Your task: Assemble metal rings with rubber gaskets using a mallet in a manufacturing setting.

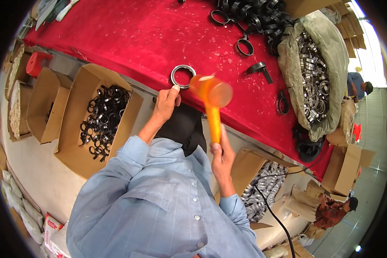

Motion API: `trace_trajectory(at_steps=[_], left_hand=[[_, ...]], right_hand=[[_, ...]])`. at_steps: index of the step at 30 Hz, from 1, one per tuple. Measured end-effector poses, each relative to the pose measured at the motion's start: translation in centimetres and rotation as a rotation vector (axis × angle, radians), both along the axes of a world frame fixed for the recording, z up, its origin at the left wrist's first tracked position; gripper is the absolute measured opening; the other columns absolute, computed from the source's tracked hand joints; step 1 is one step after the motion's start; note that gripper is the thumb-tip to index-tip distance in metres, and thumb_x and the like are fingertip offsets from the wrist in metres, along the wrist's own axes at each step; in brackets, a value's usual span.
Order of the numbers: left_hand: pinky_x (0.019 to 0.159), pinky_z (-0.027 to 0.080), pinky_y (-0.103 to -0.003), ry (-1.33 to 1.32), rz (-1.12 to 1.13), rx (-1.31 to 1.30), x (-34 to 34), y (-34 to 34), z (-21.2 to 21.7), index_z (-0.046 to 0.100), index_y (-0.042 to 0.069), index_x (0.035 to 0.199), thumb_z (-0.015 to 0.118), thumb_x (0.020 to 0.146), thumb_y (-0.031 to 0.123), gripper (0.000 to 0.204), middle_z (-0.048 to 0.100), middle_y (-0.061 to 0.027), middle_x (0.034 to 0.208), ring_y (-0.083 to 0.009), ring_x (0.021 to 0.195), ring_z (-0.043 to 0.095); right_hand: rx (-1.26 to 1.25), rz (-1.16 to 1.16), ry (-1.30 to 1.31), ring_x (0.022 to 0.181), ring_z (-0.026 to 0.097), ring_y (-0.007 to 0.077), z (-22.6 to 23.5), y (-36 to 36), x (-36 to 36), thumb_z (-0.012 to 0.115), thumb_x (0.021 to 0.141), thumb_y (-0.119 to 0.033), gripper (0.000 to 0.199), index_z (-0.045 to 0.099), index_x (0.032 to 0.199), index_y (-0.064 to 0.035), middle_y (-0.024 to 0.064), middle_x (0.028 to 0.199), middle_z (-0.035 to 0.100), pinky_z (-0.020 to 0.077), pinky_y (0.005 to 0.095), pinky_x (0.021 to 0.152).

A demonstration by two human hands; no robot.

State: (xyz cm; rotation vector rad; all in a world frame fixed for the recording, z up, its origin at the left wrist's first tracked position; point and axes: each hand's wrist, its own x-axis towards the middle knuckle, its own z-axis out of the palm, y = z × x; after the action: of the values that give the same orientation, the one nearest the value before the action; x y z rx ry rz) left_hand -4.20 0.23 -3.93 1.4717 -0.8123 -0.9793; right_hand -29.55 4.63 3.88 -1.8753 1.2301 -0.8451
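An orange mallet (213,92) is in my right hand (222,157), the fingers wrapped round its handle. The mallet's head hangs over the table's near edge, just right of a metal ring (173,76) with a dark rim. My left hand (166,102) pinches the ring's near edge between thumb and finger, and the ring lies on the red cloth (129,43). Farther right on the cloth lie a black ring with a stem (259,69) and another black ring clamp (245,47).
A heap of black ring parts (262,17) fills the far right. Beside it stands a sack (335,56) of shiny metal rings. Left of me is a carton (69,129) of black rings; right, a carton of metal parts (266,185) and a black cable (274,213). Two people are farther right.
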Motion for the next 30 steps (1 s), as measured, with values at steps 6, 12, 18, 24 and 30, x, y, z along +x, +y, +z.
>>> trace_trajectory(at_steps=[6, 12, 18, 24, 30], left_hand=[[0.057, 0.039, -0.035, -0.002, 0.014, -0.009, 0.1, -0.3, 0.8, 0.054, 0.000, 0.058, 0.043, 0.102, 0.042, 0.062, 0.050, -0.0048, 0.053, -0.0154, 0.054, 0.050], [0.058, 0.040, -0.036, -0.065, 0.019, 0.005, -0.4, 0.0, 1.9, 0.054, -0.001, 0.058, 0.043, 0.101, 0.046, 0.064, 0.051, -0.0058, 0.052, -0.0167, 0.054, 0.051], [0.059, 0.040, -0.036, -0.007, 0.015, 0.029, 0.1, 0.3, 1.3, 0.053, 0.000, 0.058, 0.043, 0.100, 0.047, 0.064, 0.052, -0.0055, 0.054, -0.0168, 0.055, 0.051], [0.056, 0.035, -0.033, 0.002, -0.097, 0.023, 0.5, 0.5, 2.0, 0.054, 0.001, 0.066, 0.062, 0.093, 0.034, 0.044, 0.045, -0.0001, 0.057, -0.0096, 0.058, 0.043], [0.056, 0.036, -0.034, -0.116, 0.001, -0.020, 0.2, 0.4, 0.1, 0.049, -0.001, 0.069, 0.069, 0.088, 0.026, 0.038, 0.041, -0.0001, 0.058, -0.0097, 0.058, 0.040]], right_hand=[[0.102, -0.096, -0.363, 0.071, 0.056, 0.0095, 6.5, -1.3, 1.0, 0.051, 0.103, -0.011, 0.050, 0.042, 0.152, -0.0017, 0.0078, 0.091, 0.066, 0.0495, 0.0260, 0.065], [0.237, -0.059, -0.213, 0.069, 0.054, 0.0073, -0.1, -0.7, 0.0, 0.052, 0.105, -0.016, 0.050, 0.043, 0.153, -0.0080, 0.0022, 0.086, 0.061, 0.0474, 0.0233, 0.062], [-0.004, -0.166, -0.340, 0.071, 0.055, 0.0082, 7.2, -3.0, 0.6, 0.053, 0.105, -0.018, 0.050, 0.043, 0.152, -0.0029, 0.0061, 0.093, 0.064, 0.0475, 0.0225, 0.062], [0.041, -0.067, -0.241, 0.073, 0.055, 0.0084, 7.2, -2.5, 1.1, 0.058, 0.103, -0.013, 0.053, 0.042, 0.152, -0.0027, 0.0071, 0.094, 0.066, 0.0467, 0.0223, 0.066], [-0.198, 0.132, -0.017, 0.075, 0.058, 0.0110, 8.4, -2.2, 2.3, 0.062, 0.098, -0.003, 0.047, 0.053, 0.144, 0.0007, 0.0102, 0.102, 0.067, 0.0487, 0.0248, 0.069]])
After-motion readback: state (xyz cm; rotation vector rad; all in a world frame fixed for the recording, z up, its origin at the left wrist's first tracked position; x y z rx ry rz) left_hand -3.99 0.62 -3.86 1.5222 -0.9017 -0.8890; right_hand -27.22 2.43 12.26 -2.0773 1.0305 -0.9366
